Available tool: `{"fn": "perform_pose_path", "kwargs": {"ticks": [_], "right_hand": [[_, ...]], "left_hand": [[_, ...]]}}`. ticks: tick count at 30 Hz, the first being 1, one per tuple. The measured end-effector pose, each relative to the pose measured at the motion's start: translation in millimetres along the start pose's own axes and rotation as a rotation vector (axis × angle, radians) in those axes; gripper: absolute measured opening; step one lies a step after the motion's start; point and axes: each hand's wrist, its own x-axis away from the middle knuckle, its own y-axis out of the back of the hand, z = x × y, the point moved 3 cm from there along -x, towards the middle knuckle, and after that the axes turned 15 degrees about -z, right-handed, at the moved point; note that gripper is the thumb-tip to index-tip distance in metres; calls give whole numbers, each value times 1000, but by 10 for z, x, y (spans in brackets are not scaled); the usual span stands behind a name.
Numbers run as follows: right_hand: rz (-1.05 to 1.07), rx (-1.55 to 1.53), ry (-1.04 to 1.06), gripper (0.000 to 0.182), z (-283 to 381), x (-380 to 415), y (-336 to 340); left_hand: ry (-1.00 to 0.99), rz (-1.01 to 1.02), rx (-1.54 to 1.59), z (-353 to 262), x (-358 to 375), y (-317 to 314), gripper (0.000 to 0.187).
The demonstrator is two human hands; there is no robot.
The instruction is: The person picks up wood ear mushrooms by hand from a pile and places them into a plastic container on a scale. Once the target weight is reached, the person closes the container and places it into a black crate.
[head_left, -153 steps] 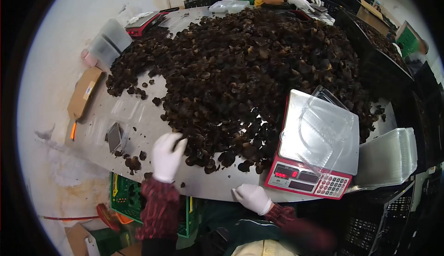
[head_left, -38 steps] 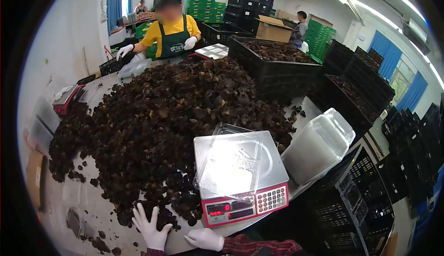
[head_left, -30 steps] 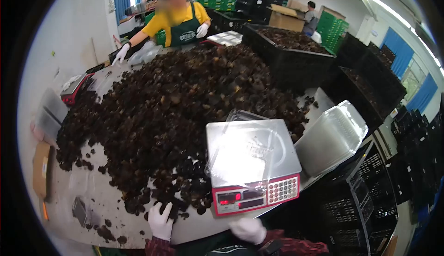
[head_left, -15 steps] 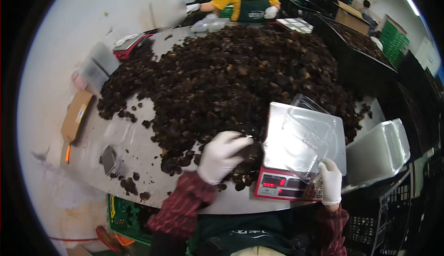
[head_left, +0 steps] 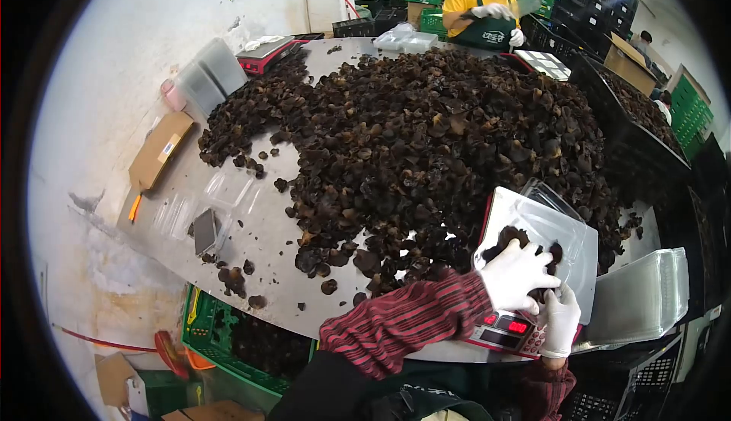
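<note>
**Dried mushrooms onto the scale tray**

Dried mushrooms point(head_left: 512, 240): dark clump under left hand point(head_left: 518, 275), lying in clear plastic tray point(head_left: 556, 231) on red scale point(head_left: 506, 333). Left hand gloved white, fingers spread and curled over clump, pressing down on it. Right hand point(head_left: 560, 320), also gloved, closed on tray's near edge beside scale keypad. Just left of scale, huge mushroom heap point(head_left: 426, 132) covering grey surface point(head_left: 259, 231). Stack of clear trays point(head_left: 643, 295) to right. Across surface, a person in yellow shirt point(head_left: 487, 6).
</note>
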Motion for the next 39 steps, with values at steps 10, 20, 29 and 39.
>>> {"fn": "perform_pose_path", "kwargs": {"ticks": [10,20,29,39], "right_hand": [[36,49,-90,30,249,-3,176],[36,51,-64,25,249,36,79],[-241,25,55,28,181,43,349],[-323,2,67,23,7,74,733]], "left_hand": [[612,-642,388,857,1143,711,16],[-113,-432,-135,176,483,334,24],[387,124,-230,1326,1107,137,47],[646,-577,-109,1006,2043,916,13]]}}
